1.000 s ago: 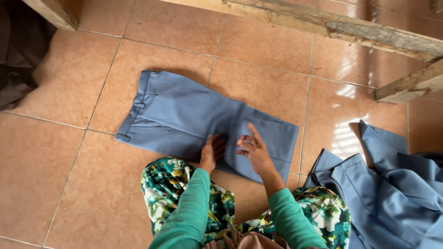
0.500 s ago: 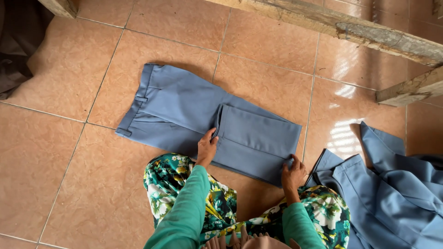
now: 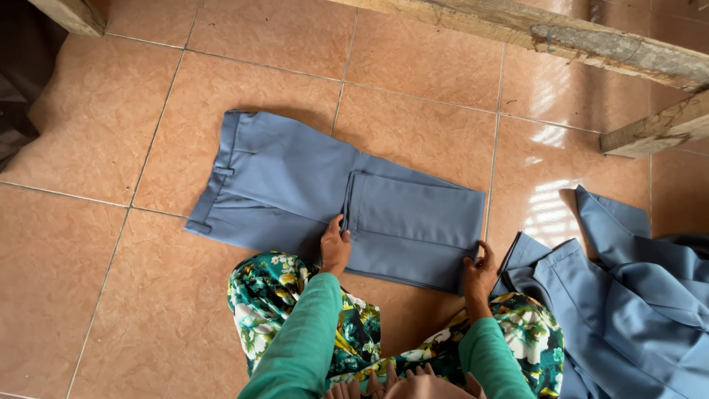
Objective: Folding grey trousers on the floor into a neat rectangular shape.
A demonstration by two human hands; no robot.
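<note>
A pair of grey-blue trousers (image 3: pixel 295 185) lies flat on the tiled floor, waistband to the left, with the legs folded back over themselves into a doubled panel (image 3: pixel 413 222). My left hand (image 3: pixel 334 247) presses on the near left corner of that panel, at the hem edge. At the fold on the near right corner rests my right hand (image 3: pixel 478 273), its fingers gripping the cloth there. Both arms wear green sleeves, and my knees in a green flowered fabric (image 3: pixel 295 295) sit just below the trousers.
More grey-blue garments (image 3: pixel 628 310) lie heaped at the right. Rough wooden beams (image 3: pixel 576 41) run along the top and right. Dark cloth (image 3: pixel 18 81) sits at the far left. Orange-brown tiles (image 3: pixel 111 295) cover the floor.
The trouser legs were folded over onto themselves. My hands moved apart from the middle of the cloth to the two near corners of the folded panel.
</note>
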